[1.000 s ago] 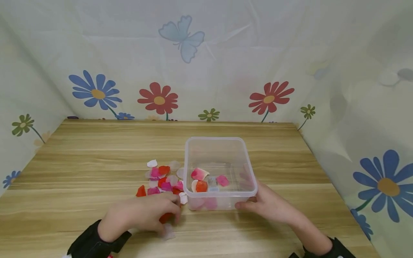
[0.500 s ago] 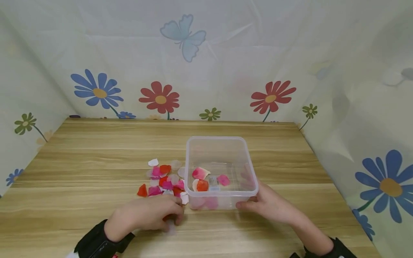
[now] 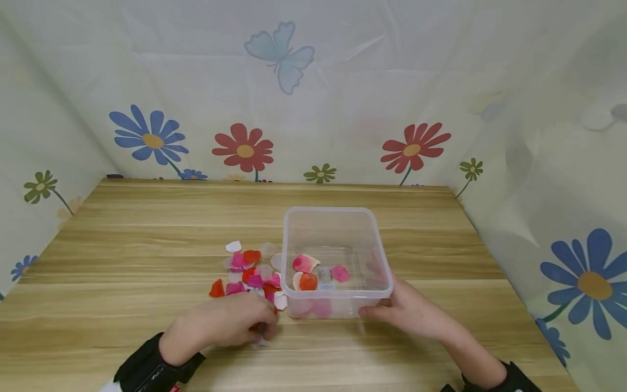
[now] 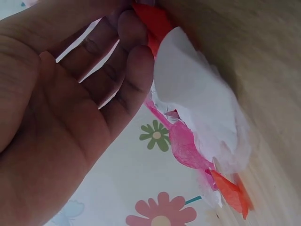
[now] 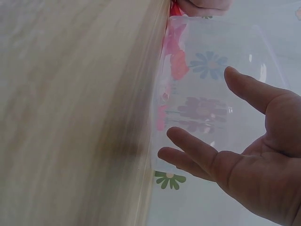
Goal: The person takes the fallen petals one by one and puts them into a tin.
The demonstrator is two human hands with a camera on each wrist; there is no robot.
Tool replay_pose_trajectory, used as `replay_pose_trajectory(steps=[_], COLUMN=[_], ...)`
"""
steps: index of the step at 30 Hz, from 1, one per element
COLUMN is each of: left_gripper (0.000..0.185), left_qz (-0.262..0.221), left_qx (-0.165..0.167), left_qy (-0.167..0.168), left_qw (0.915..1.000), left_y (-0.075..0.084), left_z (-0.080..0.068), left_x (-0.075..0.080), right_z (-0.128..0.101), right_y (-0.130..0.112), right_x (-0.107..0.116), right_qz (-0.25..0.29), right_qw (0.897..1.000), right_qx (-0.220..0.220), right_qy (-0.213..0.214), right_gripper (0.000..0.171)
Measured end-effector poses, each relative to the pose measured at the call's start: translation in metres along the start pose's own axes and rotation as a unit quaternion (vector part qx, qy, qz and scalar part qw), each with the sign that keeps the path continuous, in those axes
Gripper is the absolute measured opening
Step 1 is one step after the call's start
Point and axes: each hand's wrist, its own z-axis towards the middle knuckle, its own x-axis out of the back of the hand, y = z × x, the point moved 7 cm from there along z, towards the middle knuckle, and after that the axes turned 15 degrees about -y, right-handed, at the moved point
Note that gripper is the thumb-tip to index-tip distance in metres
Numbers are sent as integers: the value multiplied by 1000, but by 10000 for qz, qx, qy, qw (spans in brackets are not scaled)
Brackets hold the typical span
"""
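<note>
Loose artificial flower petals [image 3: 254,281] in red, pink and white lie in a pile on the wooden table, left of a clear plastic box [image 3: 338,302]. My left hand [image 3: 222,322] is bent down at the pile's near edge, pinching a pale petal [image 3: 260,343]. In the left wrist view a red petal [image 4: 154,22] and a white petal [image 4: 188,75] lie beside its fingers. My right hand [image 3: 409,310] holds the box at its near right corner, thumb at the front and fingers along the right side. Inside the box rest a pink-and-white petal [image 3: 305,263], an orange-red petal [image 3: 308,281] and others.
The wooden table [image 3: 161,218] runs back to a pale cloth backdrop [image 3: 343,81] printed with flowers and a butterfly. More of this cloth hangs at both sides. Black bands [image 3: 152,362] circle both wrists.
My left hand has shifted slightly right, and its fingers have drawn together over the pale petal. The right hand and the box keep their place; the whole view shifts slightly.
</note>
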Motion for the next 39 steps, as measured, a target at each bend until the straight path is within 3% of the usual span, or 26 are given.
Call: replay_pose_trajectory(steps=[10,26,39], left_gripper=[12,15,10], left_qz=[118,-19,-297], left_qx=[-52,-684,-1168], left_qy=[99,310,847], left_qw=[9999,9972,9891], left_y=[2,19,46], left_z=[0,-4,-25], left_x=[5,14,48], right_z=[0,1,0], right_y=[1,1,1], right_x=[0,0,0], right_qz=[62,43,91], right_qw=[9999,10000,9999], right_qx=[93,83,119], right_qy=[-20,-12,-50], right_gripper=[88,86,86])
